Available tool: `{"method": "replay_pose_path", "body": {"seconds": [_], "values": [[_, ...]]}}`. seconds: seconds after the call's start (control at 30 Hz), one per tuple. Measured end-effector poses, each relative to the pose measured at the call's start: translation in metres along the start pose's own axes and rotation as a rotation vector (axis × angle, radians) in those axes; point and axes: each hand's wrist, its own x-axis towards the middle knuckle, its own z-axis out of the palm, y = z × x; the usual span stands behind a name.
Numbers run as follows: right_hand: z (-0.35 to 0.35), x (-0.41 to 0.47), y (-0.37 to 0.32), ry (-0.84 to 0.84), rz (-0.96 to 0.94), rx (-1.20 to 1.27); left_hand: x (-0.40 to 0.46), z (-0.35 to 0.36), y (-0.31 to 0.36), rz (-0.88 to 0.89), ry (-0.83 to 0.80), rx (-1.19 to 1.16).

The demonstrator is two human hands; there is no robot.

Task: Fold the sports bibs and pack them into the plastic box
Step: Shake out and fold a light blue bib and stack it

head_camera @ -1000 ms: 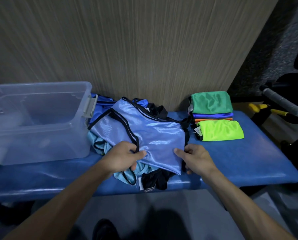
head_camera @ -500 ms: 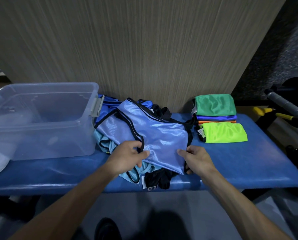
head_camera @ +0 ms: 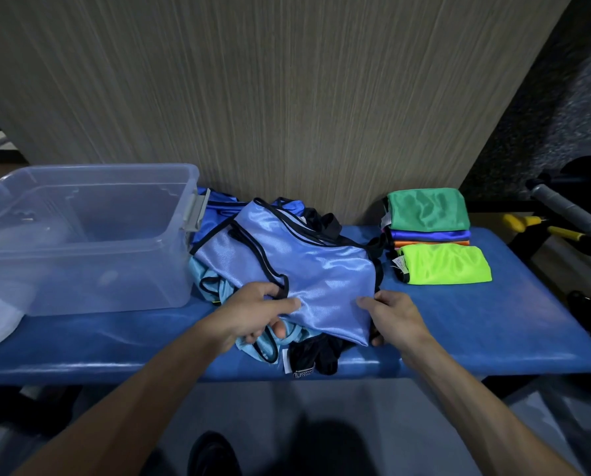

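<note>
Little has shifted since the earlier frames: both hands remain at the near edge of the light blue bib (head_camera: 304,269), which lies on the heap of bibs (head_camera: 218,286) on the blue counter (head_camera: 493,321). Left hand (head_camera: 252,312) fingers pinch its black-trimmed edge; right hand (head_camera: 395,314) grips the corner. Plastic box (head_camera: 81,235) sits left, folded stack (head_camera: 435,235) right.

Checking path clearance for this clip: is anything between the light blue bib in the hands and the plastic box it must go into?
Nothing visible blocks it. The light blue bib lies on the pile right beside the plastic box, which is open-topped with no lid on. Both the left hand and right hand already grip the bib's near edge.
</note>
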Motion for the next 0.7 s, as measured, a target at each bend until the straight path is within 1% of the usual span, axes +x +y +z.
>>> {"method": "replay_pose_path", "body": {"seconds": [0.1, 0.17, 0.3, 0.4, 0.5, 0.53, 0.6, 0.63, 0.67, 0.7], "values": [[0.0, -0.001, -0.002, -0.017, 0.021, 0.047, -0.001, 0.003, -0.002, -0.029, -0.049, -0.097], [0.0, -0.001, -0.002, -0.027, 0.029, 0.05, 0.0, 0.004, -0.002, -0.029, -0.033, -0.123], [0.002, 0.003, 0.0, -0.011, 0.04, 0.016, 0.0, 0.003, -0.002, -0.039, 0.002, -0.092], [0.002, 0.002, -0.001, -0.025, 0.042, -0.002, 0.0, 0.006, -0.003, -0.077, -0.012, -0.166], [-0.002, 0.001, -0.003, -0.046, 0.037, -0.08, 0.0, 0.008, -0.004, -0.065, 0.012, -0.198], [-0.004, 0.002, -0.004, -0.026, 0.009, -0.173, -0.001, 0.007, -0.005, -0.052, 0.025, -0.204], [-0.008, 0.006, -0.009, 0.085, -0.125, -0.455, -0.004, 0.005, -0.008, -0.014, 0.052, -0.214], [-0.008, 0.008, -0.015, 0.136, -0.24, -0.56, -0.006, 0.004, -0.01, 0.005, 0.066, -0.216], [-0.005, 0.011, -0.027, 0.153, -0.378, -0.616, -0.007, 0.003, -0.011, 0.02, 0.08, -0.217], [0.001, 0.017, -0.043, 0.132, -0.529, -0.642, -0.007, 0.003, -0.011, 0.03, 0.094, -0.214]]}}
